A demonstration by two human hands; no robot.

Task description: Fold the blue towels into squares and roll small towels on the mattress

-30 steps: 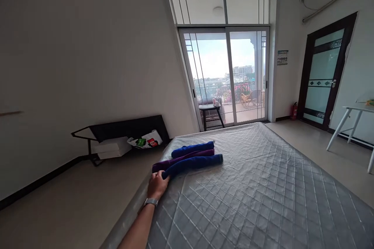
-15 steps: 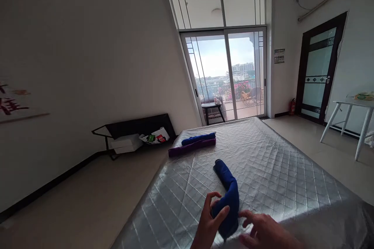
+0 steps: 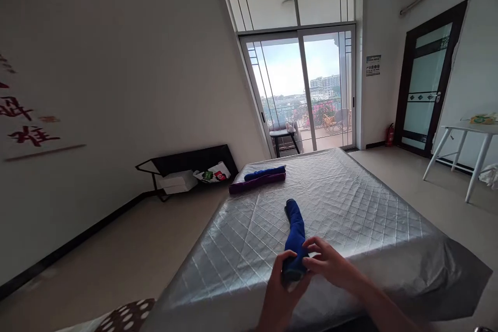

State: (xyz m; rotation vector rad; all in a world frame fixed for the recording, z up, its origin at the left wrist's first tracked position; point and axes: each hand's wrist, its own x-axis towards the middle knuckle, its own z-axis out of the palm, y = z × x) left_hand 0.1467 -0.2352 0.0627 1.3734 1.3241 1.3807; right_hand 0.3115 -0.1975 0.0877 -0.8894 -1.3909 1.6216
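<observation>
A rolled blue towel [image 3: 295,233] lies lengthwise on the silver quilted cover [image 3: 334,207], slightly bent along its length. My left hand [image 3: 282,277] is closed around its near end, thumb and fingers on either side. From the right, my right hand [image 3: 322,259] pinches the towel's side near that same end with thumb and fingertips. The rolled end faces me, and its underside is hidden. Farther back on the cover, a purple roll [image 3: 257,183] lies beside another blue roll [image 3: 264,173].
A black-framed low rack [image 3: 187,163] with a white box [image 3: 179,182] stands by the left wall. White-legged table [image 3: 472,127] stands at right. Beyond the bed are sliding glass doors [image 3: 303,88]. A brown dotted fabric [image 3: 128,316] shows at the lower left.
My right hand has come in from beside the towel and now grips its near end. The towel has straightened somewhat, and its end now points toward me. The view has tilted and shifted.
</observation>
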